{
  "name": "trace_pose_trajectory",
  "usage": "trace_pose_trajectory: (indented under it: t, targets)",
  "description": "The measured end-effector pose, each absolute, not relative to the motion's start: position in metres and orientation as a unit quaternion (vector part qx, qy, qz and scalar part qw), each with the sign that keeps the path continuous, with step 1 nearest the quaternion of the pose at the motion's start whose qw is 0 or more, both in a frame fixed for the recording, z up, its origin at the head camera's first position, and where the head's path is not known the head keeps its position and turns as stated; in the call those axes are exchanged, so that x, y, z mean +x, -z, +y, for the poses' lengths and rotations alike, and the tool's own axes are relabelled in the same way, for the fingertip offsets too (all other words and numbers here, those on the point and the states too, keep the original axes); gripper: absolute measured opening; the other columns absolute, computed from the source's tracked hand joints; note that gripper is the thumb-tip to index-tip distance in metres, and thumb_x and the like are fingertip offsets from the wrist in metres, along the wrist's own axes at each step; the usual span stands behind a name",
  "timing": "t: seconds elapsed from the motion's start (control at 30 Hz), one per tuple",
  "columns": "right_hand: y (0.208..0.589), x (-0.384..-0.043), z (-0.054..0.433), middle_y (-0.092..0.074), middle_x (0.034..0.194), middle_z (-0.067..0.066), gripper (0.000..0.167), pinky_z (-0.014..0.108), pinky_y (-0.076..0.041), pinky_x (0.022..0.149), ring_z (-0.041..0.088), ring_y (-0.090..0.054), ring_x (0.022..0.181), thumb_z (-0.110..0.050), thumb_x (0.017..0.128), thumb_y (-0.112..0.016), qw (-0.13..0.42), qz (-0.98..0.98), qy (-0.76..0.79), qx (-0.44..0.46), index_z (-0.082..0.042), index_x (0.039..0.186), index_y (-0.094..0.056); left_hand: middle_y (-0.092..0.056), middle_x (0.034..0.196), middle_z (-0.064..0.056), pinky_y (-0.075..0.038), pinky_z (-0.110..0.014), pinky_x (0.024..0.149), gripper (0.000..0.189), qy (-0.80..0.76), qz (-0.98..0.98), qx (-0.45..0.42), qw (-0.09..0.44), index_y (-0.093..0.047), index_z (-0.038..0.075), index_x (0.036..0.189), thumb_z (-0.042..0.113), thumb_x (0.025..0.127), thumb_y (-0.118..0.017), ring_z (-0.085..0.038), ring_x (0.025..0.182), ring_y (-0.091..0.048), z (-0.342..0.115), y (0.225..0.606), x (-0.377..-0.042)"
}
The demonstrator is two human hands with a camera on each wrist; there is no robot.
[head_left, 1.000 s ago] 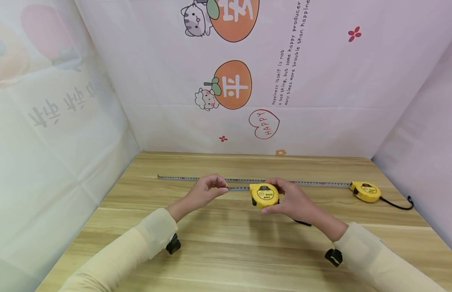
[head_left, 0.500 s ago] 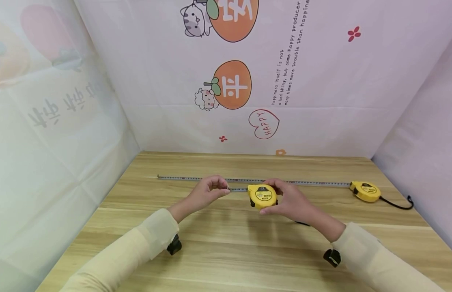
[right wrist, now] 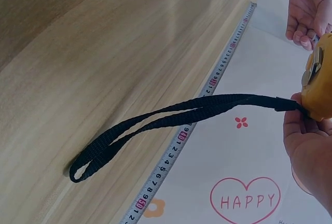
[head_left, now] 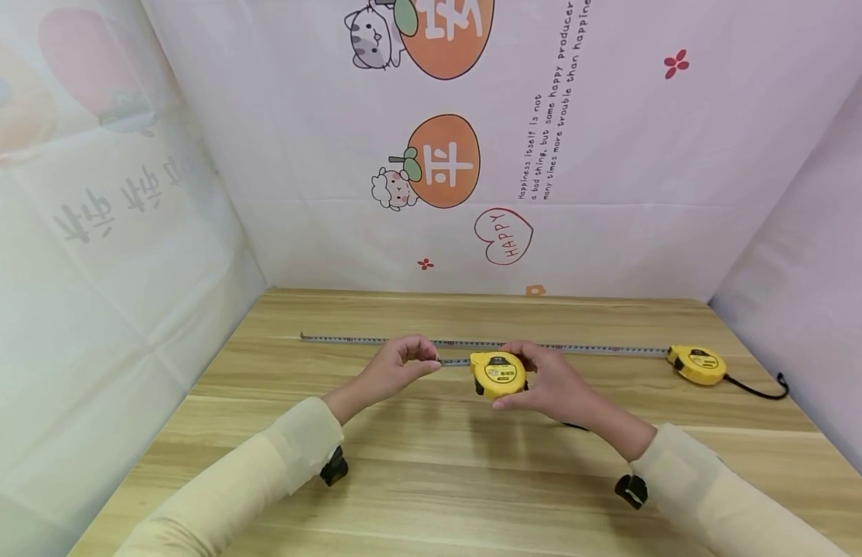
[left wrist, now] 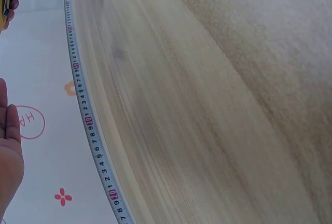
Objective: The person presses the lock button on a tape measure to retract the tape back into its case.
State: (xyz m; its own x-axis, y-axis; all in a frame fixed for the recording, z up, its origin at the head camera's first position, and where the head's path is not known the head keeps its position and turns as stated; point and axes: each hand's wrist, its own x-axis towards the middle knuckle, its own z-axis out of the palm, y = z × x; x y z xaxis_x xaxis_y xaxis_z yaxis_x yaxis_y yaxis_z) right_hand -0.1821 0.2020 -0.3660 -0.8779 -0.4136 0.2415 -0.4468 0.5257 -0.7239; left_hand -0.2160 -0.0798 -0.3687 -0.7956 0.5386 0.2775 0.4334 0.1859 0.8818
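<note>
In the head view, a yellow tape measure [head_left: 499, 374] is held up over the table by my right hand [head_left: 552, 387], thumb below and fingers behind the case. My left hand [head_left: 400, 365] pinches the end of its blade [head_left: 456, 362] between thumb and fingertips. Only a short stretch of blade shows between hand and case. From the case a black wrist strap [right wrist: 207, 107] hangs down in the right wrist view. Behind both hands lies a second yellow tape measure [head_left: 697, 365], its long blade [head_left: 598, 349] drawn out leftward across the table.
The wood-grain table [head_left: 431, 480] meets a white printed backdrop [head_left: 319, 232] at its far edge. White sheets also rise on the left and right. A black strap [head_left: 758, 389] trails from the second tape measure toward the right edge.
The held tape measure has shifted slightly left and my left hand slightly right, so less blade shows between them. The second tape measure has stayed in place.
</note>
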Motion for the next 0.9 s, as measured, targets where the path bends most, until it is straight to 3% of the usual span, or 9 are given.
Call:
trace_pose_trajectory:
  t: [0.9]
  targets:
    - [0.3671, -0.1807, 0.1954, -0.062, 0.114, 0.005, 0.072, 0.041, -0.050, 0.085, 0.020, -0.059, 0.097, -0.031, 0.066, -0.091, 0.019, -0.873, -0.425, 0.240, -0.003, 0.123, -0.056, -0.063, 0.095, -0.005, -0.051, -0.032, 0.078, 0.007, -0.547, 0.775, 0.313, 0.053, -0.064, 0.000, 0.100, 0.006, 0.095, -0.063, -0.018, 0.090, -0.058, -0.0712, 0.3626, -0.2103]
